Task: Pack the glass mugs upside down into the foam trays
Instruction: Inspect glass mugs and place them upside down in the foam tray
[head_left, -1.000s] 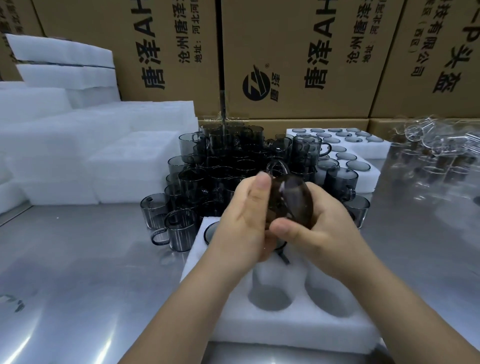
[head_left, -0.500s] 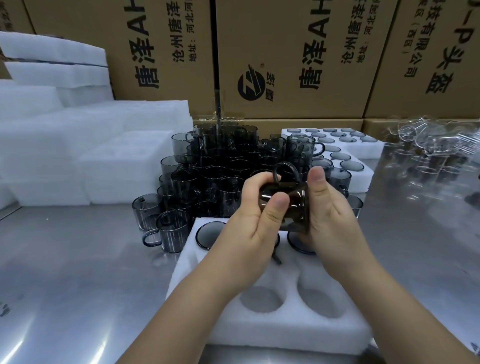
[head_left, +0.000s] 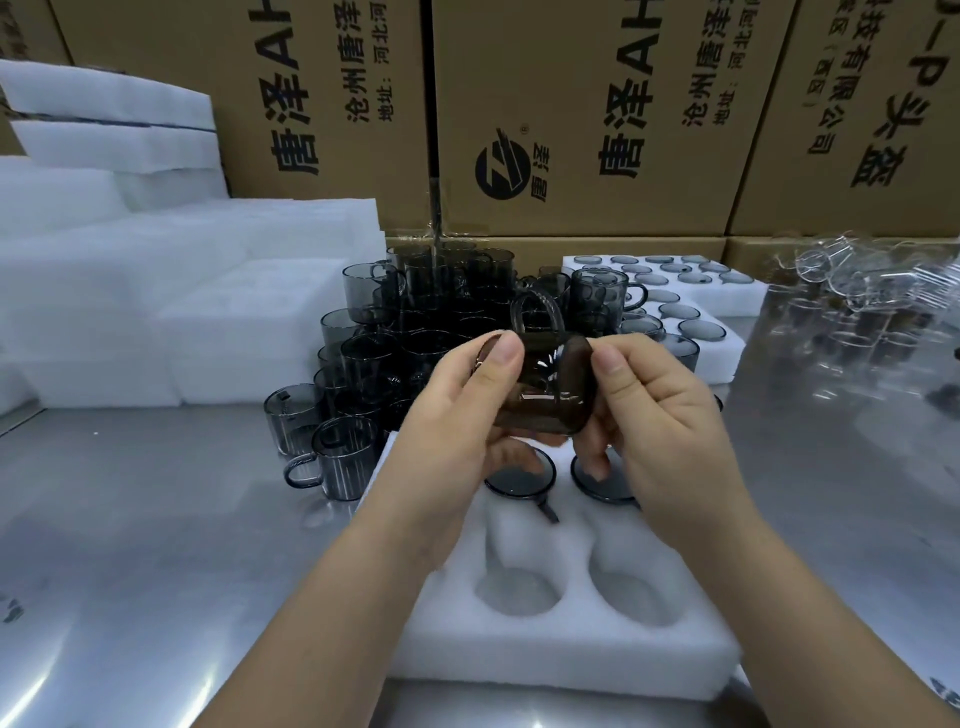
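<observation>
A packing area of a warehouse or factory. A heap of smoky grey glass mugs (head_left: 415, 322) sits on a stainless-steel counter (head_left: 130, 545). Printed brown cardboard cartons (head_left: 571, 104) are stacked behind the heap, piled white foam slabs (head_left: 182, 291) lie left of it, and filled white foam trays (head_left: 727, 306) lie to its right.

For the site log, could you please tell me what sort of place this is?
Probably a packing station in a warehouse or factory: stacked printed cartons behind a steel table, a heap of loose smoked-glass mugs, and white foam trays with round pockets.
</observation>
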